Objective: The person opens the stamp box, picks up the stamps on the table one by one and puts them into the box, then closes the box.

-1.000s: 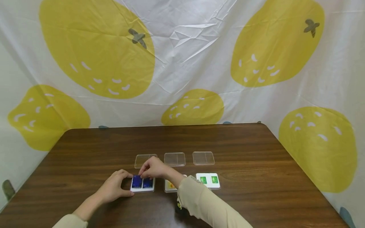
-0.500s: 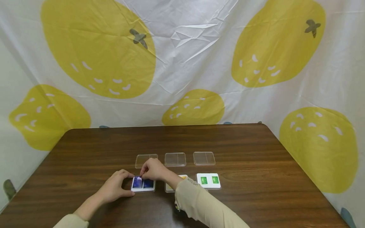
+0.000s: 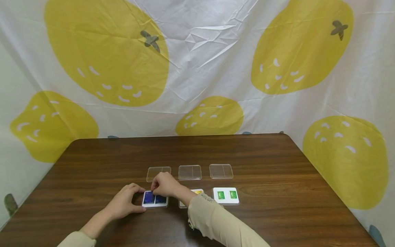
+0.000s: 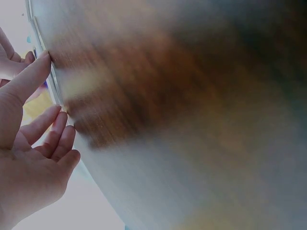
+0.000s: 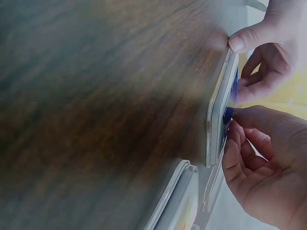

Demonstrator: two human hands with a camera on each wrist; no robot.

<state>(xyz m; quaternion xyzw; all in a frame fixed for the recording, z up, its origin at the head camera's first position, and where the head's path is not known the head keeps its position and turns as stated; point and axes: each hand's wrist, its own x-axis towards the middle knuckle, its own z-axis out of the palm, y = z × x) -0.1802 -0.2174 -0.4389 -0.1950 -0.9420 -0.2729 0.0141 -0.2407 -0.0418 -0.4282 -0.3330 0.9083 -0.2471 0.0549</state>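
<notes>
My left hand (image 3: pixel 121 202) holds the left side of a flat white-and-clear case (image 3: pixel 154 206), with thumb at the near corner and index finger at the far one. Two glossy dark blue square cards lie side by side on it, a left card (image 3: pixel 148 198) and a right card (image 3: pixel 160 199). At the far edge, between the two, my right hand (image 3: pixel 166 184) bends over the case. In the right wrist view its thumb and index finger pinch the edge of a blue card (image 5: pixel 228 115). The exact grip is partly hidden in the head view.
A similar case with yellow print (image 3: pixel 182 205) lies partly under my right forearm. Farther right is a white case with two green squares (image 3: pixel 226 190). Behind them stand three clear plastic lids in a row, left (image 3: pixel 153 171), middle (image 3: pixel 189 172) and right (image 3: pixel 221 171), on the brown table (image 3: pixel 262 164).
The left blue card flashed lighter half a second ago and looks dark again now. My right hand has shifted very slightly toward me. My left hand stays on the case.
</notes>
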